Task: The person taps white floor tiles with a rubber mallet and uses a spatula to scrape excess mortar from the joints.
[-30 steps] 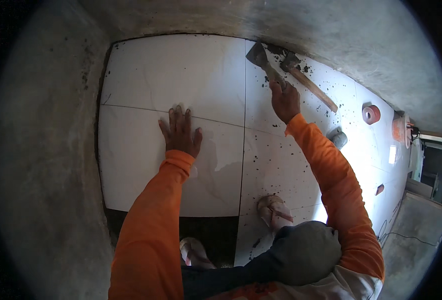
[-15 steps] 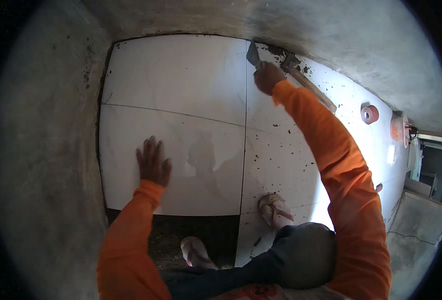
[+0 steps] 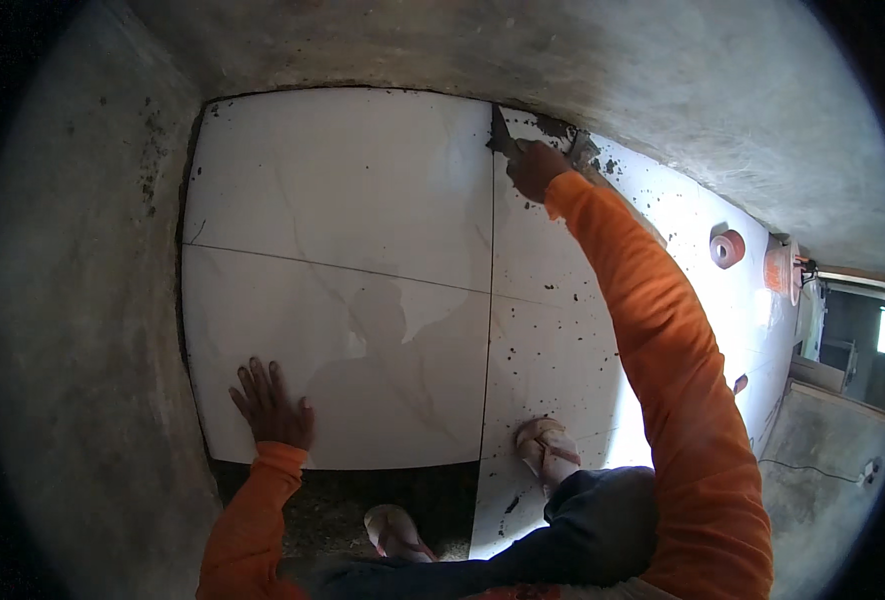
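Observation:
My left hand [image 3: 273,405] lies flat with fingers spread on the near left white floor tile [image 3: 393,390]. At the far side, my right hand [image 3: 538,170] grips a trowel [image 3: 500,135]. Its dark triangular blade points toward the wall and lies along the joint between the far left tile [image 3: 343,170] and the tiles on the right. The trowel's handle is hidden in my fist. Just right of that hand lies a hammer [image 3: 585,150], its wooden handle partly covered by my right sleeve. Dark mortar crumbs [image 3: 553,127] are scattered around the trowel and hammer.
Grey concrete walls [image 3: 83,300] bound the left and far sides. A reddish roll [image 3: 728,249] and an orange bucket [image 3: 781,270] stand on the right. Dark untiled ground [image 3: 333,500] shows near my feet. A cable [image 3: 813,470] runs at the lower right.
My left hand has slid nearer and to the left on the tile. The trowel blade has shifted slightly left onto the joint. The view has tilted a little.

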`<action>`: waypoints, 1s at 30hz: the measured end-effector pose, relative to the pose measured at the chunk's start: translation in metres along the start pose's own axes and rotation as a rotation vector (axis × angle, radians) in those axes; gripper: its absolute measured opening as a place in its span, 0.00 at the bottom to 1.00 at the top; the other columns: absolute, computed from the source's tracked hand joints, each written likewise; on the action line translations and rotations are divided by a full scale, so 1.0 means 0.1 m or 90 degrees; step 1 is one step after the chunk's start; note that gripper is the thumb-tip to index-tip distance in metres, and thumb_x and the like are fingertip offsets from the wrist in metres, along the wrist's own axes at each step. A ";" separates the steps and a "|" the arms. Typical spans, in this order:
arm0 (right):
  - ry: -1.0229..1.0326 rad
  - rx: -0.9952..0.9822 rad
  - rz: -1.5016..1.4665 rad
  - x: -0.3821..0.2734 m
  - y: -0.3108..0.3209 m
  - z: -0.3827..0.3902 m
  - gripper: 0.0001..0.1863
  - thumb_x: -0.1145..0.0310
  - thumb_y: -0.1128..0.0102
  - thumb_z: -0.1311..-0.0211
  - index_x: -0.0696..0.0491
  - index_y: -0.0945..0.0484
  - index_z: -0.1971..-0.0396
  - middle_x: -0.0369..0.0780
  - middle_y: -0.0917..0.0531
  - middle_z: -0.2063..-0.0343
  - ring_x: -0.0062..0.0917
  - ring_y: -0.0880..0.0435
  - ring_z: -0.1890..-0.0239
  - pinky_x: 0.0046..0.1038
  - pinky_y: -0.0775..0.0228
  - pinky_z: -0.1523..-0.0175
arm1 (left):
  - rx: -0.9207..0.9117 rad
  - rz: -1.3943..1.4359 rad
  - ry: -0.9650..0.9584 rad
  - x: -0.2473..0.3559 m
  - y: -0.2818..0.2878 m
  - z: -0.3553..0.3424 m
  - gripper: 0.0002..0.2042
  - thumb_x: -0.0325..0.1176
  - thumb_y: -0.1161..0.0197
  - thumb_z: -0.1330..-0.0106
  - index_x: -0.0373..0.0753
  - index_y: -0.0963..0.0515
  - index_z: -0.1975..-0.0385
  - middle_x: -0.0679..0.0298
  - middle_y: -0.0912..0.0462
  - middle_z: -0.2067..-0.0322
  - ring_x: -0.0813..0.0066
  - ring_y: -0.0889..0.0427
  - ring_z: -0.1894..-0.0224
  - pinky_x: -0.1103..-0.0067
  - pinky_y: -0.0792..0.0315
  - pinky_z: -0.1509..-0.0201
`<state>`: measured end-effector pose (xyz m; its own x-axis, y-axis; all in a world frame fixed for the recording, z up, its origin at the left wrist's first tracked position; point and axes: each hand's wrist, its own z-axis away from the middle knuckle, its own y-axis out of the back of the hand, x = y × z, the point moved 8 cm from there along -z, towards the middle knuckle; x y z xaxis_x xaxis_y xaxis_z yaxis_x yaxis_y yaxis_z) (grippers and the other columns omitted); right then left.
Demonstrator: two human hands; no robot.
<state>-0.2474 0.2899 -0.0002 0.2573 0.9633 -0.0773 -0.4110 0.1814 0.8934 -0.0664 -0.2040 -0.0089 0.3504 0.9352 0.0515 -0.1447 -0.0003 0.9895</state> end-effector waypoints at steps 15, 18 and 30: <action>-0.131 -0.103 -0.151 -0.60 0.19 0.17 0.17 0.65 0.53 0.43 0.56 0.27 0.57 0.58 0.24 0.57 0.49 0.24 0.52 0.41 0.31 0.47 | 0.014 0.003 0.067 0.12 0.00 0.04 0.35 0.50 0.59 0.39 0.29 0.48 0.37 0.42 0.54 0.35 0.40 0.60 0.32 0.46 0.67 0.34; 0.008 0.016 0.037 -0.53 0.31 0.26 0.14 0.66 0.51 0.42 0.56 0.22 0.61 0.48 0.20 0.58 0.39 0.20 0.54 0.37 0.28 0.50 | 0.031 0.010 0.077 0.12 -0.09 0.10 0.35 0.57 0.69 0.34 0.34 0.52 0.35 0.46 0.56 0.33 0.44 0.60 0.31 0.47 0.69 0.34; -0.016 -0.070 0.107 -0.55 0.16 0.08 0.14 0.69 0.50 0.45 0.58 0.21 0.61 0.48 0.22 0.55 0.41 0.21 0.54 0.36 0.27 0.51 | 0.004 -0.002 0.074 0.31 0.00 -0.01 0.35 0.51 0.59 0.39 0.30 0.48 0.37 0.42 0.54 0.35 0.41 0.58 0.32 0.44 0.64 0.36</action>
<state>-0.2609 0.2377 0.0216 0.1979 0.9769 0.0808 -0.5425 0.0405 0.8391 -0.0564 -0.1750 -0.0070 0.2412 0.9699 0.0326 -0.1373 0.0008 0.9905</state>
